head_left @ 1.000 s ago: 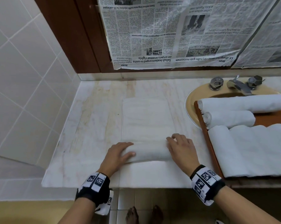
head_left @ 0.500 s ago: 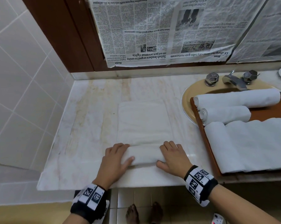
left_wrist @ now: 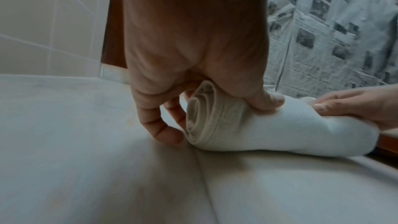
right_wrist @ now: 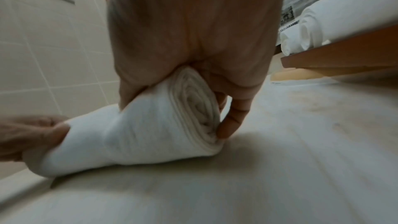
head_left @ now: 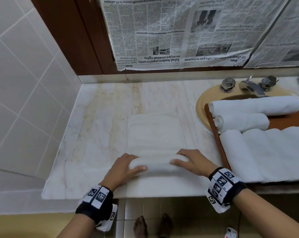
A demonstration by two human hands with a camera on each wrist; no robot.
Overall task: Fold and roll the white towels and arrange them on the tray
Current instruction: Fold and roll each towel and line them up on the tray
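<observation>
A white towel [head_left: 155, 133] lies flat on the marble counter, and its near end is wound into a roll [head_left: 158, 164]. My left hand [head_left: 128, 164] grips the roll's left end, thumb on the near side and fingers over the top. The right hand [head_left: 190, 161] grips the right end the same way. The left wrist view shows the spiral end of the roll [left_wrist: 200, 113], and the right wrist view shows the other end of the roll [right_wrist: 193, 108]. At the right a wooden tray [head_left: 219, 148] carries two slim rolled towels [head_left: 255, 106] [head_left: 241, 122] and a larger one [head_left: 265, 155].
The tray rests over a yellow sink [head_left: 201, 107] with a metal tap [head_left: 251, 85]. Newspaper [head_left: 171, 31] covers the wall behind the counter, and a tiled wall [head_left: 25, 91] closes off the left. The counter's front edge [head_left: 128, 194] is just below my wrists.
Both hands have rolled the towel a little farther away from me, so the roll is thicker and the flat part shorter. The head view has shifted slightly.
</observation>
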